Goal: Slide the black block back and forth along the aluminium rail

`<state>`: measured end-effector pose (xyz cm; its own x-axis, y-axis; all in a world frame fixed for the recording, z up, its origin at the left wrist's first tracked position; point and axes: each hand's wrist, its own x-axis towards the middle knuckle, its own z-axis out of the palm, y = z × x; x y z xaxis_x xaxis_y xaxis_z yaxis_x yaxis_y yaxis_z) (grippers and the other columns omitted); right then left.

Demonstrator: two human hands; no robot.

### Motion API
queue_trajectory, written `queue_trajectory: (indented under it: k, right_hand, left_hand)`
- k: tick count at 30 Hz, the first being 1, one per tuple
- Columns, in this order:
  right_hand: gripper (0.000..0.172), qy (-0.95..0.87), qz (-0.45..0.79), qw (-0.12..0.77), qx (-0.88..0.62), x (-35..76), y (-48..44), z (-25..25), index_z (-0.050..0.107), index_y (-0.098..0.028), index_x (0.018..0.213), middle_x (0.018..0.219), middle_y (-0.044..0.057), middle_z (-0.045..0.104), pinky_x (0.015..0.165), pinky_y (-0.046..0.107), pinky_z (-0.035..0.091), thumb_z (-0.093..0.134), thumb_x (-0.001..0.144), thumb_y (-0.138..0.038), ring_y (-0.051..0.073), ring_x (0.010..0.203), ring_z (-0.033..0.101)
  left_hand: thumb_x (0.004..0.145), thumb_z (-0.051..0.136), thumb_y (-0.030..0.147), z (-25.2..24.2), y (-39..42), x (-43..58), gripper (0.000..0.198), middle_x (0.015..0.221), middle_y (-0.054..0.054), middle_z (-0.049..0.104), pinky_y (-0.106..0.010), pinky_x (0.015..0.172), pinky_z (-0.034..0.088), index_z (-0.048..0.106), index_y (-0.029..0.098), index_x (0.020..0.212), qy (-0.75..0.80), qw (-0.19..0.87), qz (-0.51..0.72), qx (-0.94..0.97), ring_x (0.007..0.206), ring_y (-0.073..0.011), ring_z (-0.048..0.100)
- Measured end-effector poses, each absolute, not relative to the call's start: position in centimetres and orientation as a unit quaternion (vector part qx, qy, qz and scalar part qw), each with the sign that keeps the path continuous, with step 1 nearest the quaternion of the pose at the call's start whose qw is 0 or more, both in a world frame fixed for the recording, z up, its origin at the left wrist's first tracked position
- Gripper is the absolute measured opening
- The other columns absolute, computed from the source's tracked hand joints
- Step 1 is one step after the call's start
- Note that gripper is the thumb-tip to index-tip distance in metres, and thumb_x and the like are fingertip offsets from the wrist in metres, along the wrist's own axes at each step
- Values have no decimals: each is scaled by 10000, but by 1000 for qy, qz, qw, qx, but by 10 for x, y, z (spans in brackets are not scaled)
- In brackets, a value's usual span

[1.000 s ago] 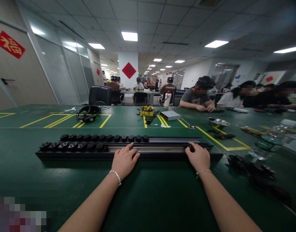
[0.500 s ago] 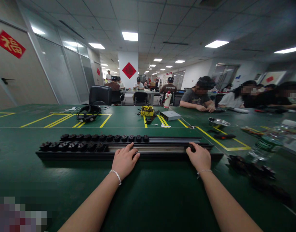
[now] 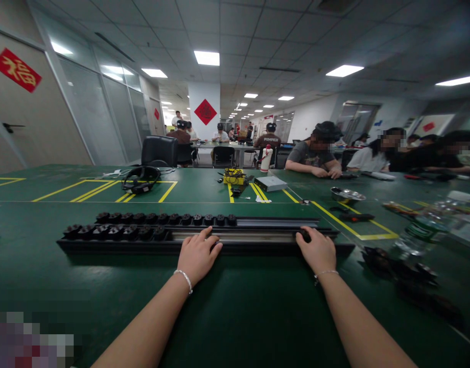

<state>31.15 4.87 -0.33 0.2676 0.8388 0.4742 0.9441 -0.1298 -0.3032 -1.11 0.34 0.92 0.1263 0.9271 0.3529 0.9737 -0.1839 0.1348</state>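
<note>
A near rail (image 3: 258, 249), long and black, lies left to right across the green table (image 3: 238, 322), on the far side of both forearms, with its bare pale channel running between the two hands. The left hand (image 3: 198, 257) is laid over the near edge of this rail at about the middle of its length, palm down, fingers loosely spread; nothing can be seen in its grasp. The right hand (image 3: 318, 249) is well apart from it, close to the rail's right end, with thumb and fingers drawn narrow around a small black piece (image 3: 305, 235); whether that piece sits in the channel cannot be told, as the fingers cover much of it. To the left of the left hand, a row of black knobs (image 3: 116, 232) fills the left part of the near rail, the last of them near the fingers but apart from them. Just beyond lies a far rail (image 3: 277, 223), alongside the near one, with a second row of knobs (image 3: 173, 219) reaching further right, past the left fingertips. To the right of the right hand, a clear bottle (image 3: 421, 225) stands on the table, and dark parts (image 3: 392, 266) lie on its near side.
</note>
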Motion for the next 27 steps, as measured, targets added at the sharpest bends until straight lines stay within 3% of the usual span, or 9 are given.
queue_trajectory:
  k: [27]
  right_hand:
    - [403, -578, -80, 263, -768, 308, 48, 4, 585, -195, 1033, 1059, 68, 613, 921, 385, 280, 374, 750, -389, 230, 975, 529]
  left_hand:
    - [857, 270, 472, 6, 5, -12, 380, 1329, 12, 428, -385, 853, 338, 577, 333, 1033, -630, 78, -186, -750, 1034, -196, 511]
